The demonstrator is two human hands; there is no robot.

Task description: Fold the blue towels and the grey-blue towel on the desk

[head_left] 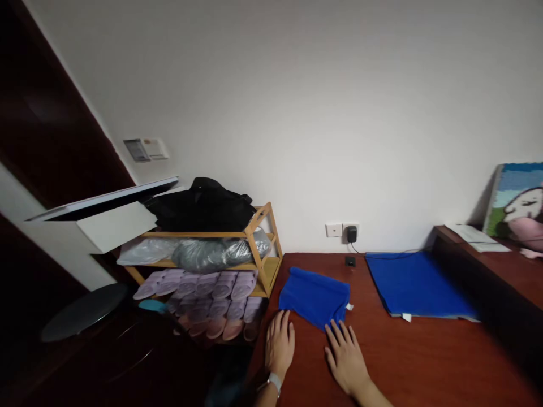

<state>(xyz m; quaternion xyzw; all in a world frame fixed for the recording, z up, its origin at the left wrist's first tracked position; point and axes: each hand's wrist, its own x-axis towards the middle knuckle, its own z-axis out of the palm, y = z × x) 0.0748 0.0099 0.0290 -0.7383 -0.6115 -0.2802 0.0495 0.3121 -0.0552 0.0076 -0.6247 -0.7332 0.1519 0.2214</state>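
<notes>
A blue cloth point(314, 295) lies on the reddish-brown table point(407, 362), one white tag showing at its right edge. My left hand point(280, 343) rests near the table's left edge, fingers stretched out, by the cloth's lower left corner. At the cloth's lower right corner is my right hand point(345, 356), its fingers spread flat with the tips at the cloth's edge. Neither hand grips anything. Farther right, more blue cloth point(419, 285) lies flat in a wide rectangle, with white tags along its front edge.
Left of the table stands a wooden rack point(259, 254) with a black bag point(203, 206), plastic-wrapped items and several slippers point(244, 284). A black plug point(352, 234) sits in the wall socket, its cable running right. A picture point(520, 203) leans on the raised ledge at right.
</notes>
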